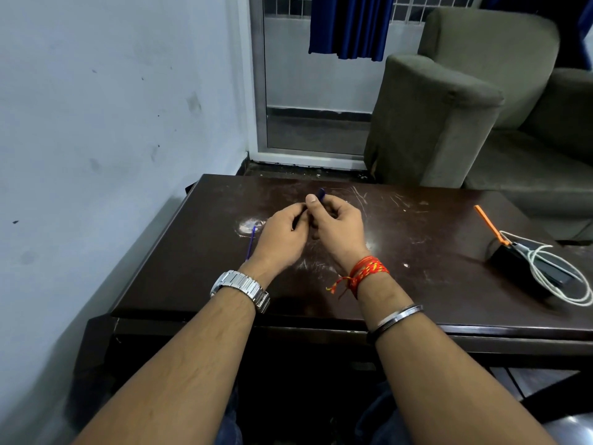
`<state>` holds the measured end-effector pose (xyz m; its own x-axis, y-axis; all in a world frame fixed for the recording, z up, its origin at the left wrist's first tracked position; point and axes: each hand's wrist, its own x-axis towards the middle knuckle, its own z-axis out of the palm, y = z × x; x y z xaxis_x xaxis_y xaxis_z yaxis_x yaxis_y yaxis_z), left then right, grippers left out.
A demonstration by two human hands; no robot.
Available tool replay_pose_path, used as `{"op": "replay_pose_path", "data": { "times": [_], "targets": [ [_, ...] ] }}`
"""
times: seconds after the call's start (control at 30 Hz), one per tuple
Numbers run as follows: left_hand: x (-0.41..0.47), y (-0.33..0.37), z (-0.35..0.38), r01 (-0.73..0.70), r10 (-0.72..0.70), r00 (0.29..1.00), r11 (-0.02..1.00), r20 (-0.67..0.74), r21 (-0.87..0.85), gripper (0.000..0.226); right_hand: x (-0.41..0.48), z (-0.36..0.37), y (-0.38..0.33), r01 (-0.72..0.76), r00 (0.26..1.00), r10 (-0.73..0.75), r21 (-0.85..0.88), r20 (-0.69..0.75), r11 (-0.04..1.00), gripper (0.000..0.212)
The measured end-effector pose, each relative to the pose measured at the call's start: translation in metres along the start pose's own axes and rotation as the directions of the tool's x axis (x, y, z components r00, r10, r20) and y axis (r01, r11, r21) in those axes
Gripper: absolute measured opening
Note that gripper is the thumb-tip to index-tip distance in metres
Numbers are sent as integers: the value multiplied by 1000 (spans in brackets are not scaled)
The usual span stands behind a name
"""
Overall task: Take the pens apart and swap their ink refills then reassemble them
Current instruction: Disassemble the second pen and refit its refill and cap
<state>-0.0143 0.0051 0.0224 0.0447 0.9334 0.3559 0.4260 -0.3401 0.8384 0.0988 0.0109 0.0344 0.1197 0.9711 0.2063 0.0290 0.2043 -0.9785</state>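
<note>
A seated person works over a scratched dark tabletop [417, 284], both hands meeting above its middle. The left hand [282, 236] and the right hand [337, 226] are curled together around a dark blue pen [321, 193], whose far end pokes up past the right thumb while a short stretch of its dark barrel shows between the left fingers [296, 216]. The fingers of both hands are closed on the pen; how the pieces are joined inside that grip cannot be told.

A thin blue ink refill [251, 240] lies loose on the tabletop just beside the left hand, on its outer side, its near end hidden behind the wrist. A metal-link watch [240, 289] circles the left wrist; red and yellow threads [365, 273] and a steel bangle [398, 316] sit on the right forearm.

Well apart, near the right edge of the tabletop, an orange pen [487, 223] lies against a black device [526, 268] wrapped by a white cable [552, 277]. A grey-green armchair [449, 117] stands beyond the tabletop, beneath a blue curtain [349, 24].
</note>
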Motion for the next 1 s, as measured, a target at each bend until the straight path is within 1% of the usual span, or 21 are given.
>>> {"op": "replay_pose_path", "data": {
  "times": [0.1, 0.2, 0.27, 0.3, 0.33, 0.37, 0.4, 0.43, 0.5, 0.57, 0.67, 0.73, 0.8, 0.87, 0.93, 1.0],
  "targets": [
    [0, 1, -1, -9, 10, 1000, 998, 23, -54, 26, 1, -3, -2, -14, 1000, 14, 61, -3, 998, 23],
    [0, -1, -3, 37, -30, 998, 992, 59, -119, 22, 0, -5, -4, -1, 1000, 1, 76, 2, 997, 20],
    [-1, -4, -5, 101, -93, 992, 990, 84, -95, 25, 1, -5, -7, 19, 999, -14, 111, -48, 994, 17],
    [-1, -7, -6, 152, -146, 985, 986, 90, -73, 28, 2, -6, -9, 28, 996, -14, 143, -92, 989, 15],
    [-1, -11, -7, 209, -202, 975, 975, 90, -74, 25, 4, -7, -11, 34, 991, -10, 176, -136, 984, 11],
    [0, -14, -8, 254, -245, 965, 961, 89, -107, 17, 7, -9, -13, 31, 986, 5, 212, -169, 977, 10],
    [1, -16, -10, 286, -275, 957, 945, 89, -159, 11, 8, -11, -14, 21, 982, 25, 239, -185, 971, 15],
    [1, -16, -11, 301, -290, 953, 930, 84, -210, 10, 9, -13, -14, 6, 982, 43, 256, -184, 967, 20],
    [2, -15, -13, 296, -292, 955, 920, 55, -258, 14, 8, -14, -14, -15, 985, 56, 247, -163, 969, 27],
    [2, -12, -13, 271, -275, 961, 933, 16, -237, 18, 6, -13, -10, -46, 988, 74, 196, -137, 979, 32],
    [-1, -8, -11, 200, -204, 979, 964, -10, -174, 19, 7, -11, -4, -85, 992, 88, 37, -88, 996, 34],
    [-4, -5, -10, 150, -153, 988, 973, -5, -177, 14, 6, -7, -1, -93, 995, 91, -61, -29, 994, 28],
    [-6, -3, -9, 114, -114, 993, 980, 8, -166, 12, 5, -3, 0, -54, 998, 56, -103, 17, 993, 22],
    [-6, -2, -8, 99, -100, 995, 988, 2, -116, 16, 4, -1, 1, 25, 1000, -24, -155, 5, 988, 26],
    [-6, -2, -5, 91, -92, 996, 995, -23, -36, 27, 3, 0, 0, 66, 997, -70, -149, -20, 987, 25],
    [-7, -1, -1, 79, -79, 996, 997, -39, 15, 28, 2, 0, -3, 57, 998, -59, -72, -36, 996, 21]
  ]
}}
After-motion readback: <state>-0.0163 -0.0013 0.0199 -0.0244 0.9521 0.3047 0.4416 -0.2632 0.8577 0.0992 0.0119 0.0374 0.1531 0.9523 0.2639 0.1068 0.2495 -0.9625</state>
